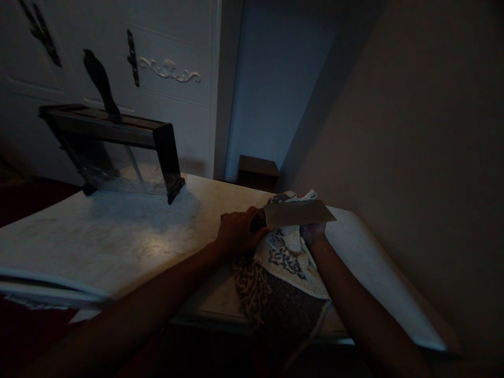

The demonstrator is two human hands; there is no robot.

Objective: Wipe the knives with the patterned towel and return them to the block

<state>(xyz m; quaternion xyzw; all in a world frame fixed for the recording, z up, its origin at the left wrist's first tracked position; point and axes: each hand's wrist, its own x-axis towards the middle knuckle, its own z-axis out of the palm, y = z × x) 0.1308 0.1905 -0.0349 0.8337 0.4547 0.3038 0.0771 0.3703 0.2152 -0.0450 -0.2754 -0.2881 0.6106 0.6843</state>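
My left hand is closed around the dark handle of a cleaver. Its broad metal blade points to the right, above a white marble-look tabletop. Behind the blade's right end is my right hand, its fingers mostly hidden, gripping a white cloth with a dark floral pattern. The cloth shows above and below the blade. A brown, fringed textile lies beneath it and hangs over the table's front edge.
A black knife stand with clear panels stands at the left of the marble-look tabletop; a dark handle sticks up from it. White cabinet doors are behind. A brown box-like piece sits beyond the table, and a wall borders the right.
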